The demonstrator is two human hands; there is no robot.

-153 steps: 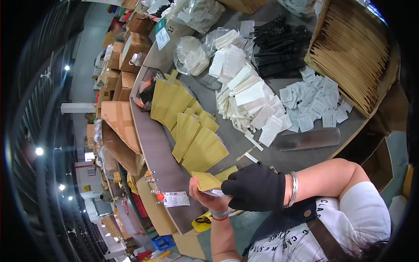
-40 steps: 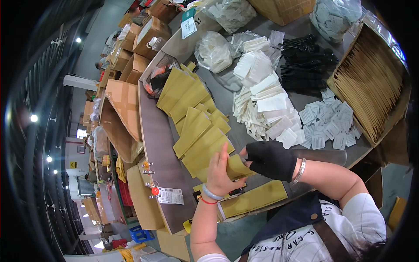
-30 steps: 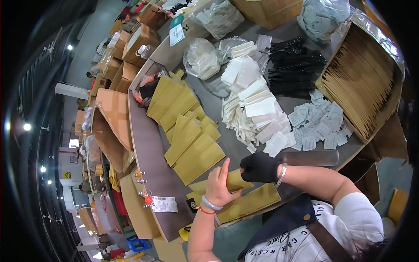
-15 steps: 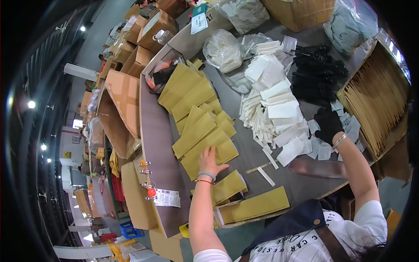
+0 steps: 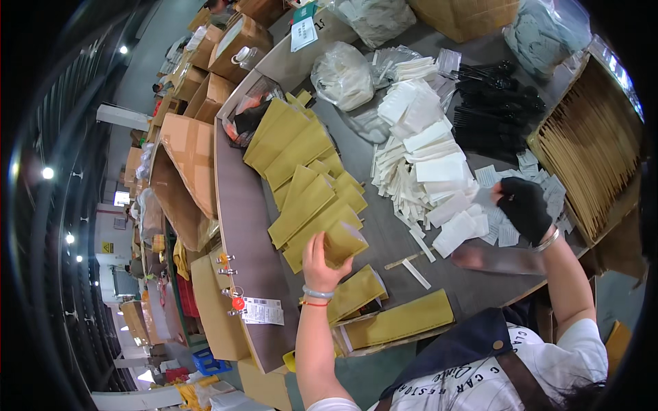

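Observation:
My left hand (image 5: 323, 268) is closed on a yellow-brown paper envelope (image 5: 345, 241), whose near end curves up off the pile. More such envelopes (image 5: 301, 209) lie overlapped in a fanned row beyond it. In a black fingerless glove, my right hand (image 5: 524, 205) hovers by the scattered printed paper slips (image 5: 508, 234). Its fingertips are pressed together, and a blurred pale patch beside them leaves what they hold unclear. To the left of that hand spreads a heap of white folded papers and strips (image 5: 439, 171).
Black plastic utensils (image 5: 490, 116) lie behind the slips. A carton of upright brown cardboard pieces (image 5: 582, 144) stands at right. Clear bags (image 5: 345, 77) sit at the back, and a wire basket (image 5: 250, 113) at the far left. More envelopes (image 5: 397, 320) lie by the near edge.
My left hand has gone from lying spread on the envelopes to gripping one, bending it upward. My right hand has moved slightly nearer to me, its fingers drawn together over the slips.

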